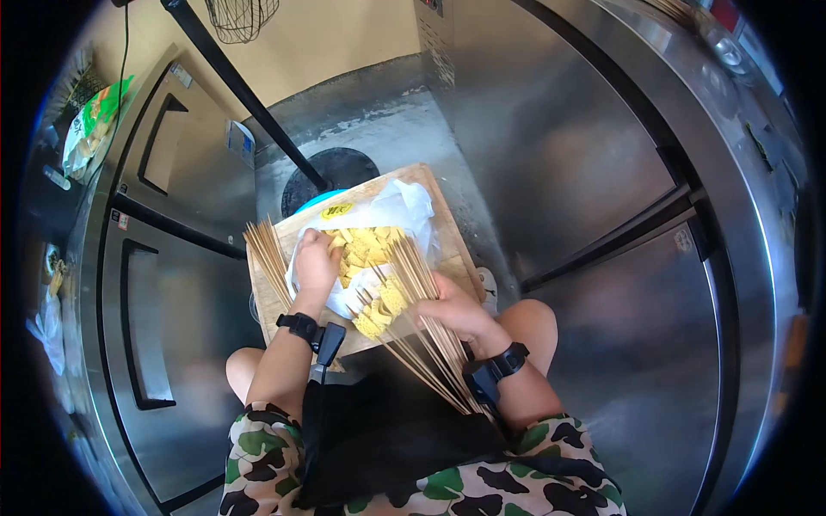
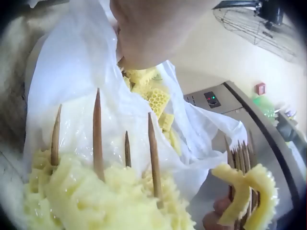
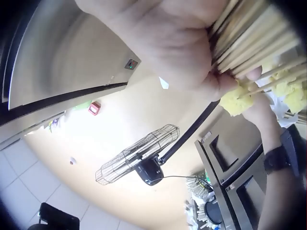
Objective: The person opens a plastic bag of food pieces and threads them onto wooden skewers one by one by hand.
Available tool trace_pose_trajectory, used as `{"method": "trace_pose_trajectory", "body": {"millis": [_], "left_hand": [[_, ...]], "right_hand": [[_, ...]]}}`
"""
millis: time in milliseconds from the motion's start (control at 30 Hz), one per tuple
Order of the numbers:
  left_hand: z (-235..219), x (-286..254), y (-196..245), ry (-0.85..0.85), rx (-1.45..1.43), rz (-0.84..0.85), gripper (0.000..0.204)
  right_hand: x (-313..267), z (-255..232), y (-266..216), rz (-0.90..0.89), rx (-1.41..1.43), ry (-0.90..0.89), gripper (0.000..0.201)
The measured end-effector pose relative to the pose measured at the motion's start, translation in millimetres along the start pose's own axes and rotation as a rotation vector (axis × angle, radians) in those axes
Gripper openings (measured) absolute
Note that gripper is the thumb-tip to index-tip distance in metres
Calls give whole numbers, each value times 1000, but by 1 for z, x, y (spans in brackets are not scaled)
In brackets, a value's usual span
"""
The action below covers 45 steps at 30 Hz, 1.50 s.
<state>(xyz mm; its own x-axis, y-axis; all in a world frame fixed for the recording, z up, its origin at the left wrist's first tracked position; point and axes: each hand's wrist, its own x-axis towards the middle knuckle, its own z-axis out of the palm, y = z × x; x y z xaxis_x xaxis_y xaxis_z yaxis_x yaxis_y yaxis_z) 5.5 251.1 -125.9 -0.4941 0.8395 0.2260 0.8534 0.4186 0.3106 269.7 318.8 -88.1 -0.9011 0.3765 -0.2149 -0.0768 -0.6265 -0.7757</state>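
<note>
My right hand point(image 1: 456, 310) grips a thick bundle of bamboo skewers point(image 1: 422, 271), their shafts slanting down toward my lap. Pieces of yellow honeycomb tripe point(image 1: 372, 318) are threaded on several skewers beside the bundle; their pointed tips point(image 2: 98, 134) stick out past the tripe in the left wrist view. Over the left side of a pile of loose tripe point(image 1: 366, 249) is my left hand point(image 1: 317, 262), fingers bent down at the pieces. The left fingertips are hidden, and I cannot tell whether they pinch a piece. Under the pile lies a white plastic bag point(image 1: 404, 206).
A wooden board point(image 1: 443, 193) supports the bag. More bare skewers point(image 1: 268, 254) lie along its left edge. Steel refrigerators stand left point(image 1: 185, 284) and right point(image 1: 559, 112). Behind the board, a black fan pole point(image 1: 249, 95) rises from a round base point(image 1: 344, 163).
</note>
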Motion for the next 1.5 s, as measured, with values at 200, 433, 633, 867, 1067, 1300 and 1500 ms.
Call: {"method": "trace_pose_trajectory", "body": {"millis": [200,433,633,867,1067,1300,1500], "left_hand": [[-27,-28,11,-69,-1270,-465,10],[-66,-55,62,-205,-1570,-613,14],[-56,-55,52,-143,-1551,-645,19],[-54,-54,57,-152,-1545,-571,22],[-58,-62,60,-199,-1412,-475,23],[-63,-66,68,-94,-1326,-516,16],[-57,-63,61,-114,-1301,-543,18]], "right_hand": [[11,2,17,-29,-55,32,53],[17,15,21,0,-46,46,53],[10,18,15,3,-72,19,59],[15,13,24,28,-44,-22,59],[16,12,26,33,-73,12,59],[15,21,26,-39,-94,-20,53],[16,17,27,-23,-108,-70,64]]}}
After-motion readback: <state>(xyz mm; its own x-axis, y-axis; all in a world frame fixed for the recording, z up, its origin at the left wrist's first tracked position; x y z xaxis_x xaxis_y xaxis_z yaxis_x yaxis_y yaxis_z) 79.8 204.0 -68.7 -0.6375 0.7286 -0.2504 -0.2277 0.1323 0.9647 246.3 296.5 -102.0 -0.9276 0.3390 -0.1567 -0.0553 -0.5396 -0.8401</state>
